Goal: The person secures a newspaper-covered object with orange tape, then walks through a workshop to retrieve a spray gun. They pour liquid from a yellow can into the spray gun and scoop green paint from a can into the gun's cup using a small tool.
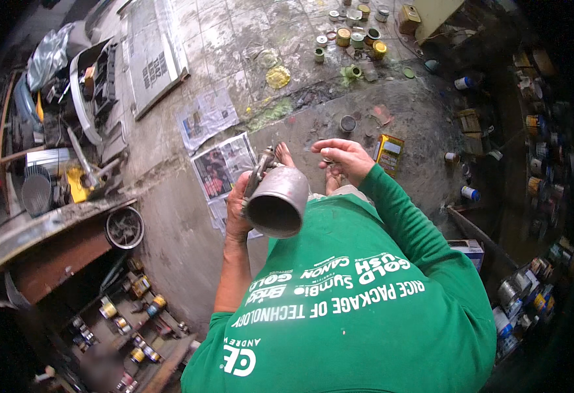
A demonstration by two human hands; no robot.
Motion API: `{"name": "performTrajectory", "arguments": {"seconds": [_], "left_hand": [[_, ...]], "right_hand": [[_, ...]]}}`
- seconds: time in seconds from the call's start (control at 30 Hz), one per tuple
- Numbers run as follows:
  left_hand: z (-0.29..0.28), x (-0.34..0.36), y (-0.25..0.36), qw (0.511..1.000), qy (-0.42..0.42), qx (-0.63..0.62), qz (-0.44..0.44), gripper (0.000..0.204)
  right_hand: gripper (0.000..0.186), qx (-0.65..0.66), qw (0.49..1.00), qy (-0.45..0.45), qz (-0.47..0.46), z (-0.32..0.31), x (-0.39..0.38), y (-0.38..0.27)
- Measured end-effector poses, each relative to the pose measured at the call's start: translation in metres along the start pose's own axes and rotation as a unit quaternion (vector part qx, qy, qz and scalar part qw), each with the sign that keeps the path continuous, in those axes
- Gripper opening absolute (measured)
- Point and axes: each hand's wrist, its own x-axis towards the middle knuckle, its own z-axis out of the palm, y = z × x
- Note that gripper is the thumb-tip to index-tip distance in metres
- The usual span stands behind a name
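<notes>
Though you've got the metal cup (277,200) w/ its round end facing you, can't tell what's in it, too dark. On the floor ahead, the green pot (352,72) has green smears around it; the yellow tin (379,50) shows yellow on top; the grey pot (347,124) looks dark inside. The cup's on your spray gun (259,171), dull grey, scuffed, held in front of your shirt (359,262): L hand (237,204) wrapped around it, R hand (347,157) w/ fingers bent, can't tell if pinching anything.

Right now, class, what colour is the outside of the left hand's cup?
Grey; the cup shows in the head view.
</notes>
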Motion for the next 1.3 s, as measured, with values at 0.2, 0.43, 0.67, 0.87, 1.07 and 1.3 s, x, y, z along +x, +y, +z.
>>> {"name": "performTrajectory", "arguments": {"seconds": [0.2, 0.43, 0.67, 0.87, 1.07, 1.3], "left_hand": [[-0.042, 0.12, 0.014, 0.965, -0.046, -0.193, -0.173, 0.04], [-0.062, 0.271, 0.09, 0.96, -0.208, -0.074, -0.173, 0.061], [-0.087, 0.375, 0.153, 0.948, -0.29, 0.023, -0.13, 0.063], [-0.086, 0.398, 0.177, 0.946, -0.266, -0.036, -0.184, 0.045], [-0.086, 0.392, 0.184, 0.939, -0.198, -0.173, -0.222, 0.044], [-0.082, 0.394, 0.181, 0.954, -0.233, -0.107, -0.156, 0.046]], "right_hand": [[0.041, 0.148, 0.984, -0.089, -0.053, 0.017, 0.085, -0.069], [0.046, 0.013, 0.975, -0.072, -0.212, 0.052, 0.16, -0.159], [0.039, -0.006, 0.961, -0.06, -0.269, 0.089, 0.218, -0.233], [0.035, -0.12, 0.939, -0.062, -0.316, 0.095, 0.235, -0.27], [0.028, -0.106, 0.957, -0.056, -0.263, 0.108, 0.243, -0.286], [0.023, -0.164, 0.956, -0.02, -0.244, 0.104, 0.238, -0.29]]}}
